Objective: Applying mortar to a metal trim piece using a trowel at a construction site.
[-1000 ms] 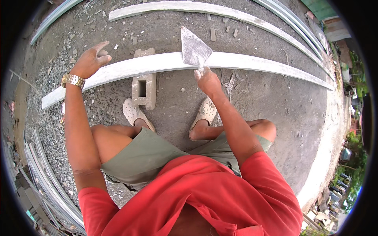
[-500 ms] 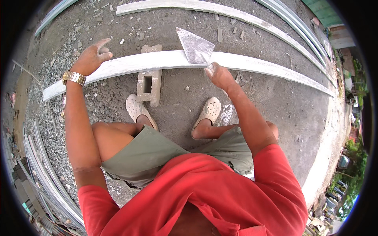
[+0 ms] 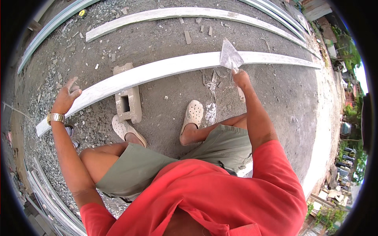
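A long white-coated board [image 3: 157,70] lies crosswise before me, resting over a grey hollow concrete block [image 3: 134,103]. My right hand [image 3: 241,79] is closed round the handle of a pointed trowel [image 3: 230,56]. The whitish, smeared blade lies over the board's right half, its tip pointing away from me. My left hand [image 3: 67,97] is at the board's left part with fingers stretched and thumb apart, holding nothing. Whether its palm touches the board's edge I cannot tell.
Farther off lies a second white board [image 3: 165,15]. Metal-looking lengths lie at the far left [image 3: 47,33], far right [image 3: 275,17] and lower left [image 3: 51,196]. A small yellow and black object [image 3: 82,13] sits on the gravel. White splatter [image 3: 210,112] marks the ground beside my right shoe [image 3: 194,114].
The trowel and my right hand have moved right along the board. My left hand stays by its left part. The view has shifted, so the board and block appear farther left and more slanted.
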